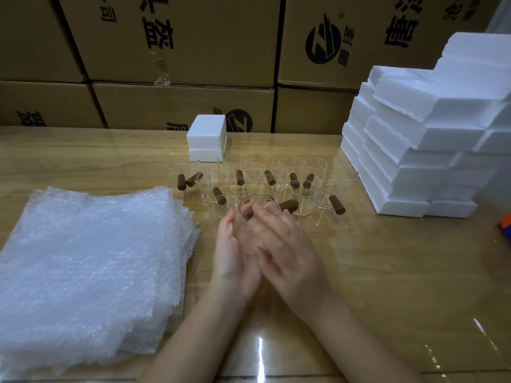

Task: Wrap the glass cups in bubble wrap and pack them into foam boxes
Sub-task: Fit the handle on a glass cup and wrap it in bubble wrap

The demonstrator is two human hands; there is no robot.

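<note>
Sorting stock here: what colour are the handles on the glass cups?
Brown. The handles on the glass cups show it best in the head view.

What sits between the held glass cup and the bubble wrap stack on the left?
Nothing visible. Left hand and right hand hold the clear brown-handled glass cup; only a strip of glossy wooden table separates it from the stack of clear bubble wrap sheets.
</note>
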